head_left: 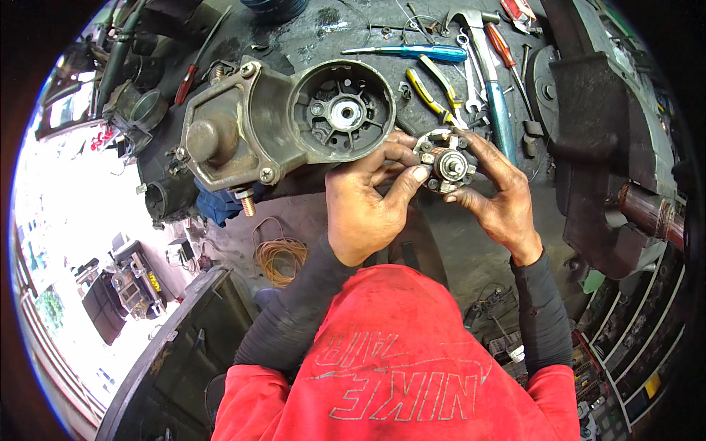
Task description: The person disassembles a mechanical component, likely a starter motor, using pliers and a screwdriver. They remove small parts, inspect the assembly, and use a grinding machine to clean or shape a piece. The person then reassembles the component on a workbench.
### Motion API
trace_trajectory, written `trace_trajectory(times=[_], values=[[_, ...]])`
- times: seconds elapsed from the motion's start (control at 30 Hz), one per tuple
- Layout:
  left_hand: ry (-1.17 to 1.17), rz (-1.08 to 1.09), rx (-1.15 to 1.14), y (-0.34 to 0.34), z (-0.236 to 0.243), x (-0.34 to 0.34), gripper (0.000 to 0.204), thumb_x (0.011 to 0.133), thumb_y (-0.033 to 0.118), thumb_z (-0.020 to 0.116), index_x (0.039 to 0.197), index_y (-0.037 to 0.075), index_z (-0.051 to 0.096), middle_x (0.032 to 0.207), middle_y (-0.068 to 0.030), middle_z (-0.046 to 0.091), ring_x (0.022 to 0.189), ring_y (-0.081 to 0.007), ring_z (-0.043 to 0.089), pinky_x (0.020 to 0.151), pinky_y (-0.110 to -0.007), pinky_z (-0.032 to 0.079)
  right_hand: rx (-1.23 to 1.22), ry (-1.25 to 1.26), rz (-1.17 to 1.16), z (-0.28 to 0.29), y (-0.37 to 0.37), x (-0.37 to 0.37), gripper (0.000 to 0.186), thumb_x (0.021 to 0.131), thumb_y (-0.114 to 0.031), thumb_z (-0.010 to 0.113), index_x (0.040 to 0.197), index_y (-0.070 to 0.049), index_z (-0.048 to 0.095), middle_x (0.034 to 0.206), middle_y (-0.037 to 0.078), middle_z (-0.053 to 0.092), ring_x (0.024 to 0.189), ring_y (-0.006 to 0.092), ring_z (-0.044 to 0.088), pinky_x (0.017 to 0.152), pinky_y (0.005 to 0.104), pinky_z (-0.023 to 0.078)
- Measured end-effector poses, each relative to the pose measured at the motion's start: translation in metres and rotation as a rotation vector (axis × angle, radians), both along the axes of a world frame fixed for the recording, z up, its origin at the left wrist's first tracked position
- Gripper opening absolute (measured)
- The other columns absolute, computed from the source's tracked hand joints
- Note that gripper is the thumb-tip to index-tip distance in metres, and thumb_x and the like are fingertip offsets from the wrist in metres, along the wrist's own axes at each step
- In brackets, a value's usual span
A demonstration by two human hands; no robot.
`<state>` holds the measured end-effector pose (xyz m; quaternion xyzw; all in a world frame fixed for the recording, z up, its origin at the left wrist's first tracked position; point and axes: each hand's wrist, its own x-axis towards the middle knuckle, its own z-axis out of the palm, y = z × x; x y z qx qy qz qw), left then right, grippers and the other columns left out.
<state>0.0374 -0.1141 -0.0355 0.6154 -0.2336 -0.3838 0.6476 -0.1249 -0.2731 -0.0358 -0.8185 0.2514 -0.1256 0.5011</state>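
My left hand (365,204) and my right hand (503,207) hold a small round motor brush holder (432,157) between them, just right of the motor housing. A copper-coloured commutator with a shaft end (453,167) sits in its middle. My left thumb presses on the holder's left side, with the left fingers partly hidden behind it. On the right side, my right thumb and fingers pinch the rim. The grimy metal motor housing (272,117) rests on the bench at the left, its round open end facing up beside my left fingers.
Behind my hands lie yellow-handled pliers (432,91), a blue screwdriver (412,51), wrenches (471,81) and a blue-handled hammer (501,117). A red screwdriver (187,82) lies beyond the housing. Large dark metal parts (610,140) stand at right. Coiled cable (281,259) lies on the floor.
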Motion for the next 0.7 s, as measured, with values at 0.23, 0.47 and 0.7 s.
trace_trajectory(times=[0.23, 0.47, 0.7], values=[[0.013, -0.02, -0.037, -0.001, -0.009, 0.003, 0.015, 0.098, -0.008, 0.07, 0.113, -0.006, 0.067, 0.137, -0.0177, 0.066, 0.122, -0.0206, 0.066, 0.104, -0.035, 0.057, -0.024, -0.014, -0.005, -0.002, -0.001, 0.003, 0.085, 0.072, -0.006, 0.093, 0.151, -0.008, 0.06, 0.152, 0.017, 0.062, 0.141, 0.0318, 0.06, 0.113, 0.041, 0.053], [-0.11, -0.114, -0.084, 0.005, -0.011, 0.012, 0.026, 0.095, -0.01, 0.072, 0.119, -0.002, 0.07, 0.14, -0.0182, 0.067, 0.124, -0.0249, 0.069, 0.104, -0.036, 0.058, -0.032, -0.001, -0.002, -0.003, 0.0, 0.002, 0.083, 0.075, -0.006, 0.091, 0.151, -0.007, 0.059, 0.152, 0.017, 0.062, 0.137, 0.0313, 0.063, 0.11, 0.0407, 0.055], [-0.801, -0.093, -0.151, -0.001, -0.009, 0.016, 0.031, 0.084, -0.011, 0.078, 0.112, 0.003, 0.079, 0.127, -0.0186, 0.074, 0.113, -0.0306, 0.076, 0.091, -0.036, 0.062, -0.053, -0.033, -0.006, -0.008, -0.001, 0.0, 0.081, 0.076, -0.007, 0.091, 0.151, -0.006, 0.059, 0.152, 0.018, 0.062, 0.137, 0.0316, 0.064, 0.111, 0.041, 0.054]])
